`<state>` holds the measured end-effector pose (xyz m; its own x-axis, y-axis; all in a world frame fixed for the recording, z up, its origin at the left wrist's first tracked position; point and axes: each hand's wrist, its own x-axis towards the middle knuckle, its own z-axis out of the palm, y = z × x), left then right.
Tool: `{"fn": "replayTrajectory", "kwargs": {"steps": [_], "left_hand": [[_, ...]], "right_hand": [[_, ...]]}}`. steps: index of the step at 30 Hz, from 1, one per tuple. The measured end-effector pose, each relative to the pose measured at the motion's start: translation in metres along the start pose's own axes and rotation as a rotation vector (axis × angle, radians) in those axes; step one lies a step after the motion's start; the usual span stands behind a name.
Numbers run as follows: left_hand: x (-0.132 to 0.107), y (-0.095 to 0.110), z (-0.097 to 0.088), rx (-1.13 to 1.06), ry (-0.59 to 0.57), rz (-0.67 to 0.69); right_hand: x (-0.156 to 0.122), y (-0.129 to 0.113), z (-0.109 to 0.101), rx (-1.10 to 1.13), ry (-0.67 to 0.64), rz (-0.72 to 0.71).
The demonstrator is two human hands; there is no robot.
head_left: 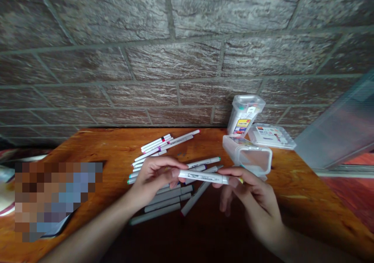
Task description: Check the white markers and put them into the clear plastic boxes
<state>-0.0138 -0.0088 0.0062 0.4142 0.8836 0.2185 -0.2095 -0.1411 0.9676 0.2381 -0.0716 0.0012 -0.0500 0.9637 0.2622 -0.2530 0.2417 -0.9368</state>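
A white marker [201, 176] with printed text and a yellow end is held level between my two hands, above the table. My left hand [159, 175] pinches its left end. Its right end, by the yellow tip, is gripped between the thumb and fingers of my right hand [254, 196]. Beneath and behind lie several more markers [166, 200] in a loose pile, partly hidden by my hands. Farther back is another group of white markers [154, 144] with red, pink and purple marks.
At the back right stands a clear plastic case [245, 117] with a label. Beside it lie an open clear case [253, 154] and a flat clear lid or box [271, 135]. A blurred-out device [58, 228] rests at the left. A stone-block wall [181, 60] rises behind the wooden table [304, 200].
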Motion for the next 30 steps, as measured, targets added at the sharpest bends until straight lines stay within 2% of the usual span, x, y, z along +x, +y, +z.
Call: {"fn": "replayTrajectory", "kwargs": {"steps": [4,8,15,20,26,30], "left_hand": [[-0.001,-0.002,-0.001,-0.069,-0.021,-0.011],[-0.002,-0.002,-0.001,-0.047,-0.024,-0.011],[0.001,0.008,0.009,0.214,0.056,0.049],[0.002,0.013,0.014,0.309,0.073,0.096],[0.001,0.011,0.013,0.266,0.081,0.082],[0.001,0.010,0.013,0.148,0.066,0.044]], "right_hand": [[-0.001,0.000,-0.002,0.064,-0.031,0.012],[0.000,0.001,-0.001,0.013,-0.012,-0.016],[0.001,-0.001,0.000,-0.193,0.023,-0.048],[0.002,-0.003,0.002,-0.224,0.040,-0.061],[0.002,-0.003,0.002,-0.197,0.041,-0.052],[0.001,-0.003,0.001,-0.183,0.030,-0.073]]}}
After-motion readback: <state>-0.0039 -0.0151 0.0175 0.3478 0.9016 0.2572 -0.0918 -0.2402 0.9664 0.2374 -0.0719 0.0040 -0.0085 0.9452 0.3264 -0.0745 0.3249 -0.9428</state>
